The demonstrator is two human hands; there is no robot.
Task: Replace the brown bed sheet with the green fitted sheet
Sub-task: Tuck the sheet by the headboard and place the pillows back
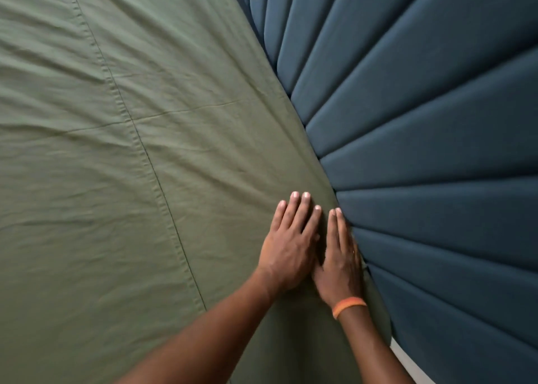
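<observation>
Closest to the camera, two bare arms reach in from the bottom edge. The right arm has an orange wristband (348, 306) around the wrist.

A little further in, both hands lie flat, side by side, on the green fitted sheet (122, 150). The left hand (286, 248) has its fingers straight and a little spread, pressing down on the cloth. The right hand (340, 260) is flat too, with its fingers straight and close together. Neither hand is holding or pinching anything. The thumb sides of the two hands touch. The outer edge of the right hand sits right where the sheet meets the blue headboard (431, 139), and that edge of the hand is partly hidden there.

The green sheet covers the whole bed top in view. It has many soft wrinkles. A long sewn seam (136, 139) runs across it, from the top left down toward the left arm.

Past the hands, the headboard fills the right side. It is made of long, puffy, dark blue panels set next to each other. The sheet's edge lies tight against it all the way up.

At the bottom right corner, a small pale strip (407, 363) shows beside the headboard. I cannot tell what it is.
</observation>
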